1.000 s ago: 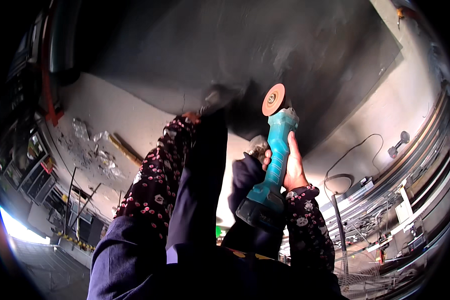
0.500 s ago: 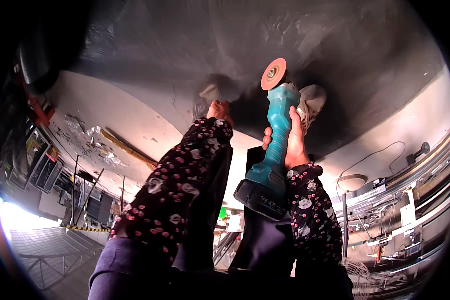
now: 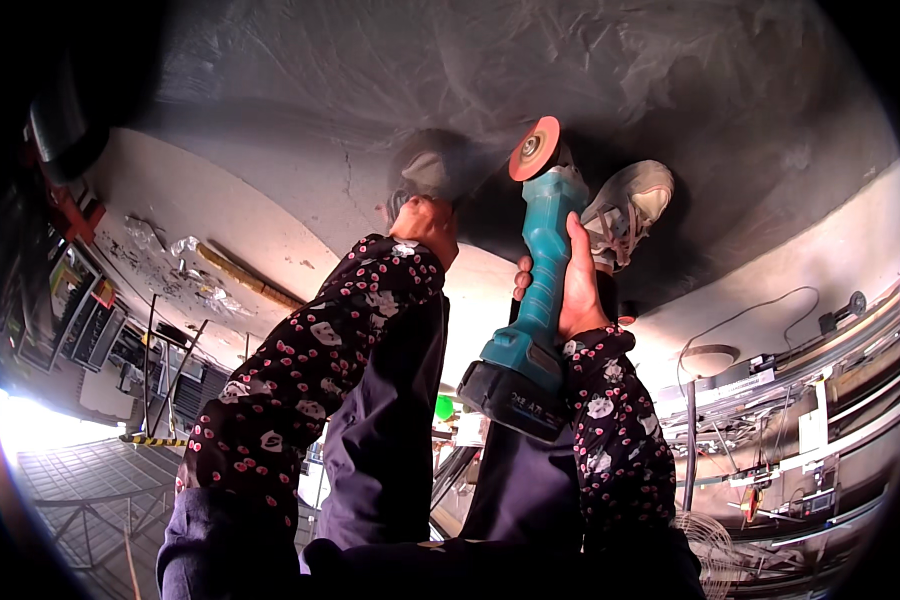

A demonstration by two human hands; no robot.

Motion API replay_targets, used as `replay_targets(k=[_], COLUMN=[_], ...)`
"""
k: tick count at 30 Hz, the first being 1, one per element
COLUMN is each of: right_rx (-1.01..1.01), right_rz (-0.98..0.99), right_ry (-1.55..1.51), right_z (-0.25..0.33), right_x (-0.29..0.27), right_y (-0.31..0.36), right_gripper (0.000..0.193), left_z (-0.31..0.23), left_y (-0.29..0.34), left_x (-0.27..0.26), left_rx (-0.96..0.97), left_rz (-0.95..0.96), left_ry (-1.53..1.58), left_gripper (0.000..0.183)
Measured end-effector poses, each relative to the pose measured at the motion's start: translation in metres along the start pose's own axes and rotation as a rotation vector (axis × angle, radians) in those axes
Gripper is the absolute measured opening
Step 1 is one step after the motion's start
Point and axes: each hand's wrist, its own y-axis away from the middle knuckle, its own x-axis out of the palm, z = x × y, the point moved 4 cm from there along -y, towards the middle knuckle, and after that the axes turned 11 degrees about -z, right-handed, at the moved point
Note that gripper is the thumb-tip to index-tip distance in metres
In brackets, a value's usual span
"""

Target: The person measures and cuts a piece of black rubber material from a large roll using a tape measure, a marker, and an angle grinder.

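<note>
A teal cordless angle grinder point(image 3: 545, 240) with a black battery at its near end is held in my right hand point(image 3: 578, 285). The fingers wrap round its slim body, with the thumb along the right side. At its far end a thin pinkish-red disc point(image 3: 535, 149) stands tilted, apart from the dark surface beyond. Left of the grinder, my left hand point(image 3: 425, 222) is bent down in front of my left shoe point(image 3: 427, 172). Its fingers are mostly hidden, so any hold is unclear. My right shoe point(image 3: 630, 205) shows just right of the grinder's head.
A wrinkled, dark grey surface point(image 3: 590, 60) spreads ahead. On the pale floor at left lie a yellowish strip point(image 3: 245, 275) and crumpled clear plastic point(image 3: 185, 245). At right are a round-topped stand point(image 3: 708, 360), a cable and racks of long metal bars point(image 3: 850, 430).
My left hand has shifted slightly left, its back now turned more into view. The grinder has moved a little left in my right hand's grip. My right shoe shows more.
</note>
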Motion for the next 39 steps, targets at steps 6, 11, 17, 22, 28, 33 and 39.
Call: replay_targets(k=[6,11,17,22,28,33,39], right_rx=[-0.040,-0.040,-0.095,-0.141,-0.300,-0.395,-0.466], right_rz=[-0.010,0.007,0.041,0.089,0.113,0.147,0.197], right_ry=[-0.010,-0.021,-0.022,-0.035,-0.008,0.018,-0.010], right_z=[0.007,0.022,0.048,0.076,0.117,0.156,0.203], right_x=[0.005,0.008,0.013,0.027,0.043,0.059,0.060], right_y=[0.011,0.007,0.007,0.016,0.029,0.040,0.074], right_gripper=[0.057,0.060,0.062,0.064,0.062,0.063,0.062], left_z=[-0.012,-0.007,-0.020,-0.030,-0.038,-0.042,-0.050], left_y=[0.003,0.009,0.020,0.032,0.045,0.053,0.053], left_x=[-0.018,-0.029,-0.058,-0.097,-0.132,-0.166,-0.203], left_rx=[0.011,0.047,0.097,0.031,0.127,0.177,0.193], left_rz=[-0.072,-0.112,-0.186,-0.162,-0.181,-0.201,-0.258], left_ry=[0.127,0.162,0.056,0.070,0.101,0.099,0.037], left_gripper=[0.009,0.010,0.010,0.008,0.011,0.015,0.013])
